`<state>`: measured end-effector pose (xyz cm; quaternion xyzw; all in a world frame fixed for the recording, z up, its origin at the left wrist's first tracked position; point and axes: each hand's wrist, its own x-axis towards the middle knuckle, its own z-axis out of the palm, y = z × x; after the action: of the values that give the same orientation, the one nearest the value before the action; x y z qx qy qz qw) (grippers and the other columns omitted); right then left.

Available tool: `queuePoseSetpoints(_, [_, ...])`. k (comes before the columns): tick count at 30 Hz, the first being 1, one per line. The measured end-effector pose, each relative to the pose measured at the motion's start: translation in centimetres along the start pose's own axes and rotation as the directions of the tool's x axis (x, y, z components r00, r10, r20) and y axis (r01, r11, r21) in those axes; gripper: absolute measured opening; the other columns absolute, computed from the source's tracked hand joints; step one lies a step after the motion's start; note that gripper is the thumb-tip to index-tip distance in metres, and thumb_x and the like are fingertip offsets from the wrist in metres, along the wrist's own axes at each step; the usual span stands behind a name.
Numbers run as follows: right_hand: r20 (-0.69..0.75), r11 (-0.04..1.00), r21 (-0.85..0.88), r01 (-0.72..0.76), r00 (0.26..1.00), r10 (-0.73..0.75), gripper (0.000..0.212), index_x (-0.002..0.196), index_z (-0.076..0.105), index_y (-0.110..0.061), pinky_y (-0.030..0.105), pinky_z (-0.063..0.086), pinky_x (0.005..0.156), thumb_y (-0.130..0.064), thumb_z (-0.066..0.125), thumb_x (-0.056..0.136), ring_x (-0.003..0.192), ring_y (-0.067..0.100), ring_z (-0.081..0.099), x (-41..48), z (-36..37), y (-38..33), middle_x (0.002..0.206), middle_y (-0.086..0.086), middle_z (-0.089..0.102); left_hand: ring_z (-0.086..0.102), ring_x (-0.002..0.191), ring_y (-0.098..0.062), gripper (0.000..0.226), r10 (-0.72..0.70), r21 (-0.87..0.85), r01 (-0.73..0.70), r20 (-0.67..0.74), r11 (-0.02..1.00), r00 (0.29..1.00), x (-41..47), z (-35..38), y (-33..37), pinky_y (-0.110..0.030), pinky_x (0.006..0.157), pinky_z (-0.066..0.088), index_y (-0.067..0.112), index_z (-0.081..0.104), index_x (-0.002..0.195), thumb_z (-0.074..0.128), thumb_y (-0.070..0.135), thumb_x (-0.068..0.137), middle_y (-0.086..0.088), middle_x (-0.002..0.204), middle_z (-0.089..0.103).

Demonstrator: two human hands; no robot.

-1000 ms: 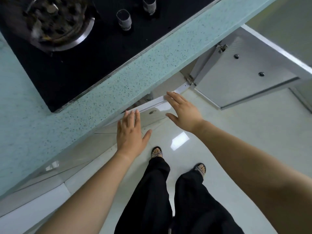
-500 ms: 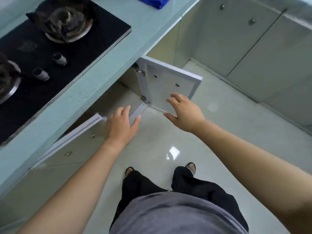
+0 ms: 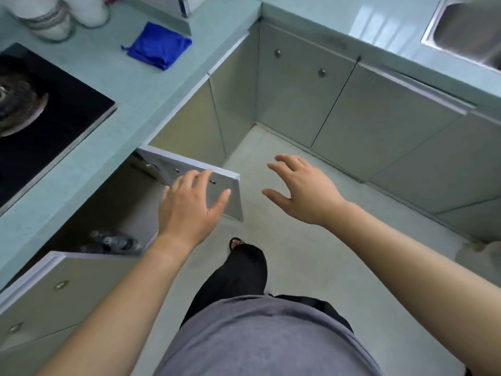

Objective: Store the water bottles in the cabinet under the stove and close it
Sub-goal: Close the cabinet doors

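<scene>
The cabinet under the black stove (image 3: 40, 126) stands open, both doors swung out. Several clear water bottles (image 3: 113, 242) lie inside on the cabinet floor, partly hidden by the near left door (image 3: 67, 289). The far right door (image 3: 227, 194) sticks out into the aisle. My left hand (image 3: 189, 207) is open, fingers spread, in front of the right door's inner face; contact is unclear. My right hand (image 3: 301, 188) hovers open over the floor, to the right of that door and apart from it.
A blue cloth (image 3: 157, 47) lies on the teal countertop (image 3: 108, 77), with white jars (image 3: 51, 17) behind it. A steel sink (image 3: 469, 31) sits at the top right. Closed cabinet doors (image 3: 306, 85) line the corner. My legs stand on the pale floor (image 3: 325, 253).
The view has lifted and swung right. The left door, nearly shut before, now stands wider open. My left hand moved from the left door to the right door; my right hand came off the right door.
</scene>
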<state>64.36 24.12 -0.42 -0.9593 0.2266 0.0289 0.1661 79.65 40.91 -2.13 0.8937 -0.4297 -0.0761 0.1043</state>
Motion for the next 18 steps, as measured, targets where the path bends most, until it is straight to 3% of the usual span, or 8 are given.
queuePoseSetpoints(7, [0.077, 0.986, -0.057, 0.16, 0.985, -0.155, 0.062, 0.137, 0.039, -0.015, 0.04, 0.035, 0.105, -0.054, 0.041, 0.09, 0.134, 0.026, 0.034, 11.0, -3.5, 2.8, 0.145, 0.008, 0.038, 0.049, 0.12, -0.029, 0.078, -0.163, 0.062, 0.16, 0.051, 0.985, 0.985, 8.1, 0.0, -1.4, -0.053, 0.095, 0.042, 0.016, 0.044, 0.132, 0.019, 0.068, 0.08, -0.009, 0.131, 0.052])
queuePoseSetpoints(12, [0.14, 0.924, -0.081, 0.374, 0.922, -0.361, 0.061, 0.136, 0.04, -0.017, 0.041, 0.032, 0.108, -0.055, 0.043, 0.089, 0.136, 0.025, 0.032, 20.0, -5.0, 2.2, 0.145, 0.007, 0.038, 0.05, 0.119, -0.03, 0.076, -0.305, 0.067, 0.304, 0.006, 0.95, 0.952, 11.5, -1.2, -2.2, -0.051, 0.093, 0.042, 0.014, 0.045, 0.132, 0.022, 0.066, 0.082, -0.01, 0.13, 0.053])
queuePoseSetpoints(15, [0.191, 0.863, -0.056, 0.503, 0.853, -0.485, 0.06, 0.137, 0.039, -0.019, 0.042, 0.033, 0.107, -0.053, 0.046, 0.089, 0.136, 0.025, 0.032, 24.7, -5.0, 1.2, 0.146, 0.005, 0.036, 0.051, 0.117, -0.031, 0.076, -0.457, 0.049, 0.459, -0.043, 0.887, 0.888, 12.1, -1.5, -2.8, -0.048, 0.091, 0.043, 0.013, 0.047, 0.13, 0.022, 0.066, 0.081, -0.011, 0.13, 0.053])
queuePoseSetpoints(18, [0.269, 0.76, -0.022, 0.65, 0.736, -0.622, 0.061, 0.137, 0.039, -0.018, 0.042, 0.032, 0.107, -0.052, 0.048, 0.088, 0.136, 0.026, 0.032, 29.3, -4.7, 0.4, 0.147, 0.006, 0.035, 0.052, 0.115, -0.033, 0.076, -0.625, 0.016, 0.629, -0.092, 0.778, 0.775, 12.2, -1.2, -2.9, -0.05, 0.091, 0.044, 0.013, 0.048, 0.128, 0.022, 0.066, 0.082, -0.012, 0.127, 0.054])
